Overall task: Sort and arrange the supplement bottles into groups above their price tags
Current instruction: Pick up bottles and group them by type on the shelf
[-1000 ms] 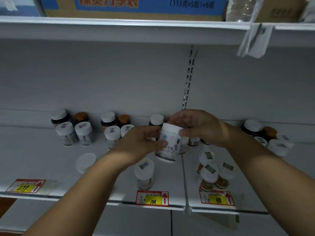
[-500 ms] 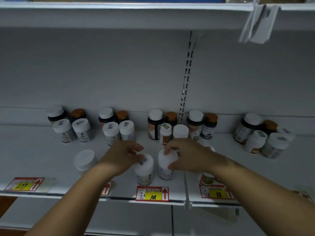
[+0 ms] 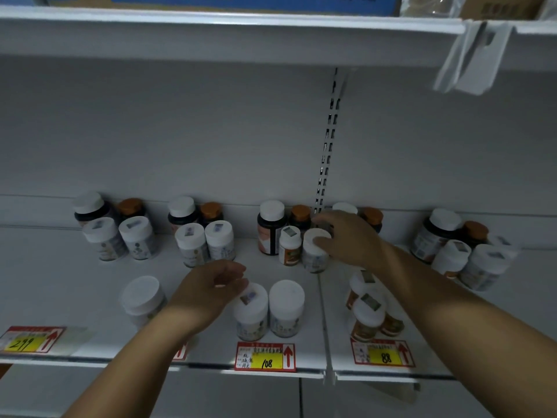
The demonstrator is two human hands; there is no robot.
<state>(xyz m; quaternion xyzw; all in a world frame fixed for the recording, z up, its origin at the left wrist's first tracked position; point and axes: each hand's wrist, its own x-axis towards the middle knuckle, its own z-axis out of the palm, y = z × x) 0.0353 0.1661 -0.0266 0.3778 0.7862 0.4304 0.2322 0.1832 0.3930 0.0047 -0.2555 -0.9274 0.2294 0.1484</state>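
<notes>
While our right hand (image 3: 346,236) curls over the small white-capped plastic supplement bottle (image 3: 315,251), our left hand (image 3: 211,288) hovers loosely curled; light, rigid, best gripped around its cap.

A pale shelf (image 3: 60,282) carries clusters of supplement bottles (image 3: 193,236) along its back wall, and more bottles nearer the front: one (image 3: 141,297) alone at left, a pair (image 3: 268,309) above the 108 price tag (image 3: 265,356), others (image 3: 369,312) above the 88 tag (image 3: 382,354).
</notes>
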